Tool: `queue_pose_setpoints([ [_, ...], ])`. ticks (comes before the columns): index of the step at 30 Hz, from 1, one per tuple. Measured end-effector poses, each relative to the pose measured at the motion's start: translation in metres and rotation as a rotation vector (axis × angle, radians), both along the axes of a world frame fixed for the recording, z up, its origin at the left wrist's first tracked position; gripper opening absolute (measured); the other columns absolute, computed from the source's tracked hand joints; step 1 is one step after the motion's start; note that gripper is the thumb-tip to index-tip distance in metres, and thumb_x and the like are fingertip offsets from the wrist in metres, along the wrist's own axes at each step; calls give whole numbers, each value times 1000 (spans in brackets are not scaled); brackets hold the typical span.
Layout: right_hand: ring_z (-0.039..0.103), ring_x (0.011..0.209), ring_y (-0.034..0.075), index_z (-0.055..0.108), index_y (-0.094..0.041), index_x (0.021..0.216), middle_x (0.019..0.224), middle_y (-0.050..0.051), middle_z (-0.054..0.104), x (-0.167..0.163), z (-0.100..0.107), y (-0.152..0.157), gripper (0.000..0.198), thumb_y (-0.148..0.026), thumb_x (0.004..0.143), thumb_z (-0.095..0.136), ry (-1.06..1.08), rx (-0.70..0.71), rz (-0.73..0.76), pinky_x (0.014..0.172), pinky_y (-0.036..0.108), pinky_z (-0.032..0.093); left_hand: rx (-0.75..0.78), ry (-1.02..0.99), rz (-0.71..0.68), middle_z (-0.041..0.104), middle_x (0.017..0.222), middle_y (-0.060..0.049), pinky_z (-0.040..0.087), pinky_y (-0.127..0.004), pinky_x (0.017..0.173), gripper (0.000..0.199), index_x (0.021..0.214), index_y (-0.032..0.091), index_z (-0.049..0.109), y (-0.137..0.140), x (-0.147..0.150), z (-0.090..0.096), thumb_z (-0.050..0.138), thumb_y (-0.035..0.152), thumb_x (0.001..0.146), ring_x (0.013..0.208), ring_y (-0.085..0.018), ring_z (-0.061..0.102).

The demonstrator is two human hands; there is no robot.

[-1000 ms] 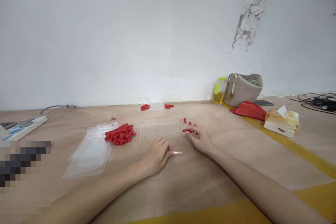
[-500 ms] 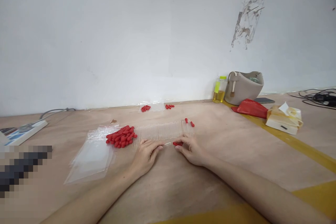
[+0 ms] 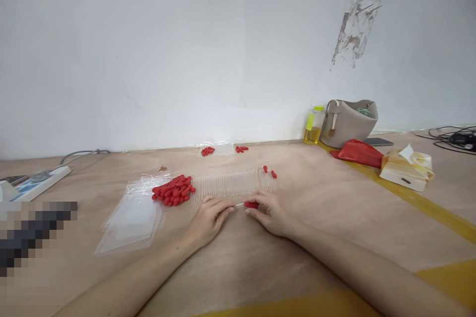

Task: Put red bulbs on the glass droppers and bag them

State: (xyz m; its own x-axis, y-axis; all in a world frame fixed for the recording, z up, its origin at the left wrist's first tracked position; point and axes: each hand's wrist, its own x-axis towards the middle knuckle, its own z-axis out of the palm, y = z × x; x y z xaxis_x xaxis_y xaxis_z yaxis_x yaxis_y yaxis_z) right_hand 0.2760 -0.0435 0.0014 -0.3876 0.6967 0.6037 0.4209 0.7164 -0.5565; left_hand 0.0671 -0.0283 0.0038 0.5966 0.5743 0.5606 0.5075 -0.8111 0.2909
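Between finger and thumb, my left hand (image 3: pixel 210 218) pinches a clear glass dropper tube (image 3: pixel 239 205), most of it hidden by the hand. My right hand (image 3: pixel 270 214) is closed on a red rubber dropper bulb (image 3: pixel 251 204), whose open end meets the tube's tip. Just beyond my hands lies a row of clear dropper tubes (image 3: pixel 226 184), side by side. Two of them at the right end carry red bulbs (image 3: pixel 274 174). To the left of the row sits a heap of loose red bulbs (image 3: pixel 174 191).
Clear zip bags (image 3: pixel 130 223) lie left of the heap. By the wall are small bagged red bulbs (image 3: pixel 208 151). A bottle of yellow liquid (image 3: pixel 312 126), a grey bag (image 3: pixel 347 126), a red pouch (image 3: pixel 357 153) and a tissue pack (image 3: pixel 407 171) stand right; a power strip (image 3: pixel 40 183) lies left.
The gap between the glass tube and the red bulb has closed, so their ends now meet. The view has shifted slightly.
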Motion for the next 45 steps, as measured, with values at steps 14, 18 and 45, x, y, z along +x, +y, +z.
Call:
queue_pose_setpoints([
  [14,56,72,14,63,-21,86,78,4,62,1,-8,2,17,-24,82,46,-18,81,35,67,26,44,19,54,-11,65,75,-1,38,-29,70,21,94,21,60,-2,0,-4,41,26,88,67,-14,57],
  [18,54,74,15,62,-20,87,77,5,61,0,-10,2,16,-23,82,47,-92,152,18,68,27,42,62,56,-26,66,75,-2,37,-29,70,20,93,20,60,-4,0,-3,41,24,88,69,-14,58],
  [45,55,72,11,51,-21,93,77,-1,55,0,11,17,24,-31,73,57,496,-315,73,67,25,44,-141,-52,-33,62,101,-4,43,-30,81,27,111,21,53,-15,9,7,41,28,88,92,-17,56],
])
